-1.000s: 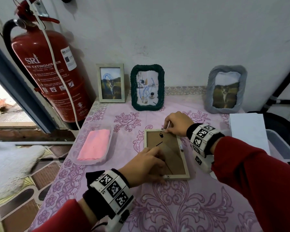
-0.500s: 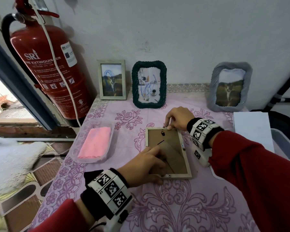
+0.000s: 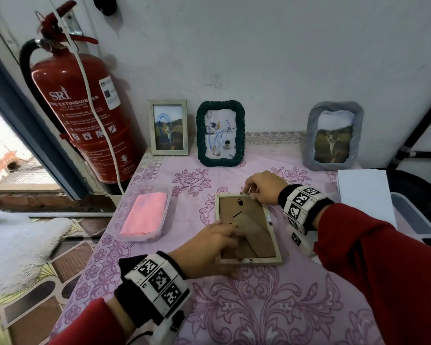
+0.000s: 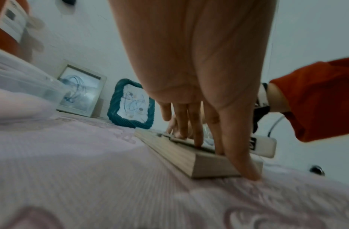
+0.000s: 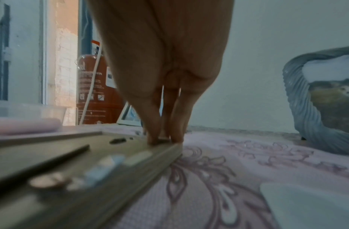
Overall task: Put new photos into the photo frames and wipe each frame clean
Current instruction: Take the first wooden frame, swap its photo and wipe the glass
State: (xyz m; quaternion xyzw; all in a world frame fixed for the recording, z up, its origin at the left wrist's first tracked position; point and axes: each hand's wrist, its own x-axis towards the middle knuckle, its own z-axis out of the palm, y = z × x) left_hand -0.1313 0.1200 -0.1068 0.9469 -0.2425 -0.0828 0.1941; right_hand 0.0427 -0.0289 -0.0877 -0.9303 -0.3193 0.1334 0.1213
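A light wooden photo frame [image 3: 256,227] lies face down on the pink flowered tablecloth, its brown backing up. My left hand [image 3: 230,247] presses straight fingers [image 4: 197,139] on the backing near the frame's [image 4: 175,155] lower left corner, with the thumb against the near edge. My right hand [image 3: 246,191] is curled at the top edge, where its fingertips [image 5: 164,137] pinch a small metal tab on the frame [image 5: 91,162]. A pink cloth [image 3: 144,212] lies in a clear tray to the left.
Three frames stand against the wall: a small wooden one [image 3: 169,127], a green rope one [image 3: 220,133] and a grey one [image 3: 334,135]. White sheets [image 3: 363,192] and a clear box [image 3: 413,220] sit at the right. A red fire extinguisher [image 3: 85,115] stands at the left.
Both hands stay on the face-down frame. The right fingertips have shifted slightly along its top edge, and the head view has tilted a little.
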